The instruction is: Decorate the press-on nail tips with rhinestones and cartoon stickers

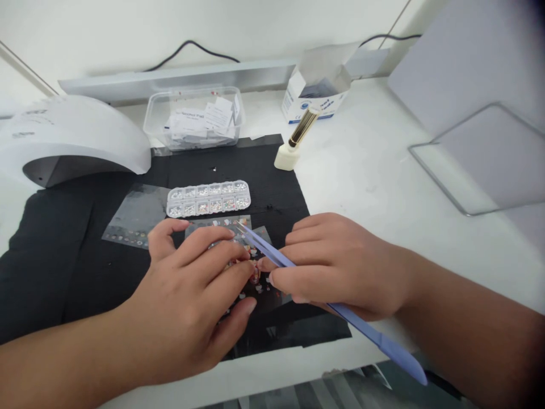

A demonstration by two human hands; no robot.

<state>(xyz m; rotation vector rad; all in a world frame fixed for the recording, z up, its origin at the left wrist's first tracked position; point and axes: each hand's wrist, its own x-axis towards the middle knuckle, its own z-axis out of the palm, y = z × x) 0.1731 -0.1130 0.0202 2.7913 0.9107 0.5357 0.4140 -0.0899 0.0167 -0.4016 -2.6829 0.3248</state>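
Observation:
My right hand (pixel 336 267) is closed round a pair of lavender tweezers (pixel 398 353). Their tips point up and left, over clear sticker sheets (pixel 219 222) printed with small pictures. My left hand (pixel 196 289) spreads its fingers over those sheets, thumb apart from the others. Between the fingertips of both hands sits a small shiny reddish piece (pixel 255 276), perhaps a decorated nail tip; the fingers partly cover it. Just behind the left fingers lies a clear compartment case (pixel 208 199) of tiny rhinestones.
A black mat (pixel 55 250) covers part of the white table. Another clear sheet (pixel 138 213) lies on it. At the back stand a white dome lamp (pixel 80 125), a plastic tub (pixel 157 122) of alcohol pads, a polish bottle (pixel 287 156) and an open box (pixel 317 105). A wire frame (pixel 438 184) is rightward.

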